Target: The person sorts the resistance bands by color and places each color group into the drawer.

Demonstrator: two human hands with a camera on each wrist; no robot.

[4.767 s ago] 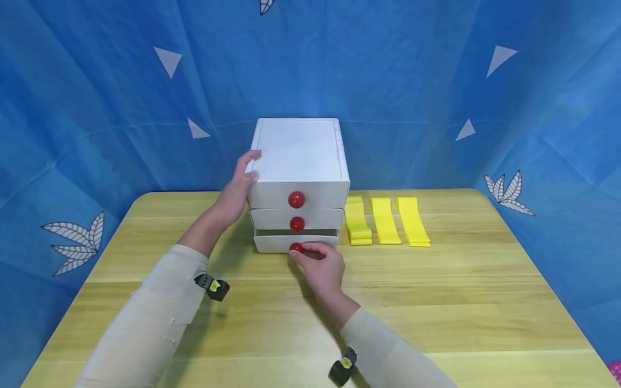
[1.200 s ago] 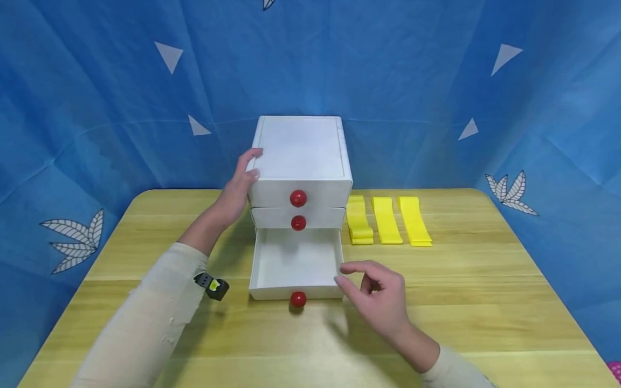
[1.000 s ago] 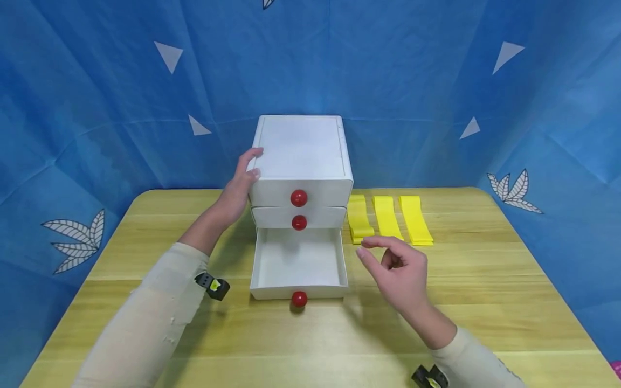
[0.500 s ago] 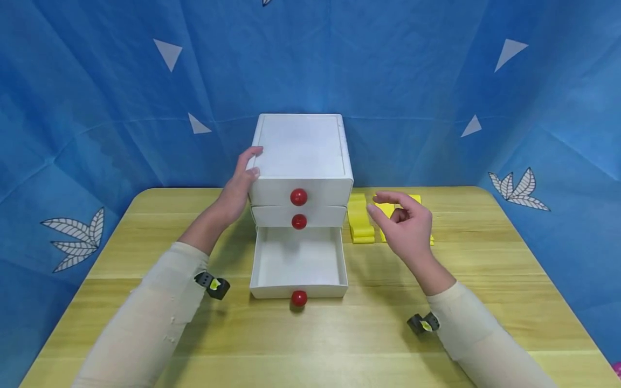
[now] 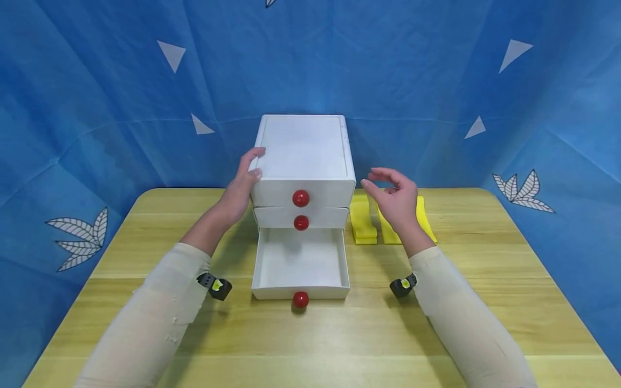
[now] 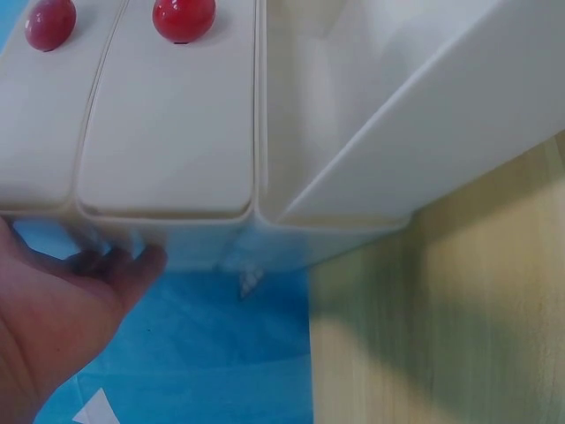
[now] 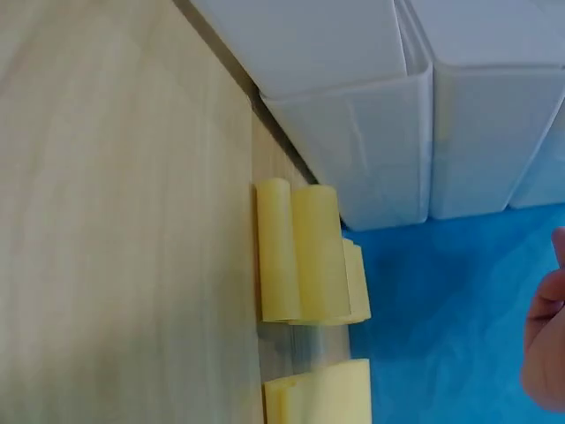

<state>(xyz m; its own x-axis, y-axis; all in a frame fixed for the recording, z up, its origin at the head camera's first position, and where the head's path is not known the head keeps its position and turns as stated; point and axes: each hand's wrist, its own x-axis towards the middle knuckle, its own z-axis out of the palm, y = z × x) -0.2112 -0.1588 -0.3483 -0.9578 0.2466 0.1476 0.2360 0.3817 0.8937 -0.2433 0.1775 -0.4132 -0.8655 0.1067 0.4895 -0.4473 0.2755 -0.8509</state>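
A white drawer cabinet [image 5: 304, 145] with red round knobs stands at the table's back; its bottom drawer [image 5: 300, 264] is pulled out and bare inside. My left hand [image 5: 239, 188] holds the cabinet's upper left edge, index finger and thumb over the top and other fingers against the side, as the left wrist view shows. My right hand [image 5: 395, 199] hovers right of the cabinet with thumb and fingers curved apart, nothing between them. Below it lie folded yellow strips [image 5: 363, 223], the middle and right ones partly hidden by the hand. In the right wrist view, a folded yellow strip [image 7: 320, 256] stands beside the cabinet.
The wooden table [image 5: 301, 350] stretches in front and to both sides. A blue patterned cloth [image 5: 301, 59] hangs close behind the cabinet and along both sides. The drawer's red knob [image 5: 301, 300] juts out toward the front.
Pinching the bottom knob earlier, my right hand has since left the opened drawer, moved right and then back over the yellow strips. My left hand stays on the cabinet.
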